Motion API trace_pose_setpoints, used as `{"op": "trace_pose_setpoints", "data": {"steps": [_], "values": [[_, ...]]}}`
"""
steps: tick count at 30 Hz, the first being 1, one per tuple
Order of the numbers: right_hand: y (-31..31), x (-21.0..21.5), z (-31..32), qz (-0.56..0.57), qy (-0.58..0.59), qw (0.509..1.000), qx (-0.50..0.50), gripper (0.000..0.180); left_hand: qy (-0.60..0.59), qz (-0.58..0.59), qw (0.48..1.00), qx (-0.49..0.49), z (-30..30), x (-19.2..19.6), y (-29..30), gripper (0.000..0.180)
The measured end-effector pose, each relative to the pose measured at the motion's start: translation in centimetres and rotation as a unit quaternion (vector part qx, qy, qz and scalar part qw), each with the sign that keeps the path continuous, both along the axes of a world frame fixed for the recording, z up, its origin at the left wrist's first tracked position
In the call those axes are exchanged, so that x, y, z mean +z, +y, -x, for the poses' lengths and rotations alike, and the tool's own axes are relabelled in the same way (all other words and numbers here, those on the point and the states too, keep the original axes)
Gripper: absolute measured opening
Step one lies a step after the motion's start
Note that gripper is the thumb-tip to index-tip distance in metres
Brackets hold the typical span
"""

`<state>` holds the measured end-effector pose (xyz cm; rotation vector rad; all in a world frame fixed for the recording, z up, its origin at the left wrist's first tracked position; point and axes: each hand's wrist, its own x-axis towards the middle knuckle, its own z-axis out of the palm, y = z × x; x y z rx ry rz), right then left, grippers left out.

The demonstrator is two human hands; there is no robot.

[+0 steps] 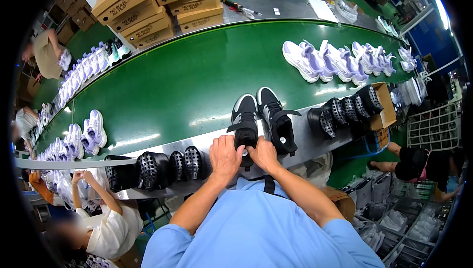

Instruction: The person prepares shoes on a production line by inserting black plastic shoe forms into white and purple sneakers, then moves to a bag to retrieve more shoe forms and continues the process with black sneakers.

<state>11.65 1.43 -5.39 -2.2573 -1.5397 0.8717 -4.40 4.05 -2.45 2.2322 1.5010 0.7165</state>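
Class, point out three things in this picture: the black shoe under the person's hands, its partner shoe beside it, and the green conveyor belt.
black shoe [245,115]: head view, on its toe and upper.
partner shoe [276,117]: head view, on its upper.
green conveyor belt [197,80]: head view, on a bare stretch.

Glossy green belt [187,80], brushed metal edge [148,150], matt cardboard boxes [162,1].

Green belt [187,85]: white sneakers [335,61], black pair [263,117]. Steel ledge [162,147]: black inserts [167,164], more [345,110], box [385,105].
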Motion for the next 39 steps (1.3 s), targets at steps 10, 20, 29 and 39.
{"op": "trace_pose_setpoints", "data": {"steps": [10,20,29,39], "values": [[-0.6,-2.7,-2.0,0.089,0.078,0.991,0.067,0.052,-0.035,-0.057,0.997,0.041,-2.2,-0.6,-0.8,0.025],[0.4,0.4,-3.3,0.120,0.120,0.972,0.159,0.048,0.149,-0.158,0.973,-0.076,-3.2,0.8,-1.1,0.022],[0.0,-2.7,-3.8,0.124,0.149,0.957,0.215,0.033,0.244,-0.123,0.946,-0.172,-5.1,0.5,-1.8,0.014],[-1.3,-1.9,-4.1,0.290,0.309,0.896,0.136,0.038,-0.212,0.522,0.721,0.403,-2.7,-1.5,-8.4,0.071]]}}
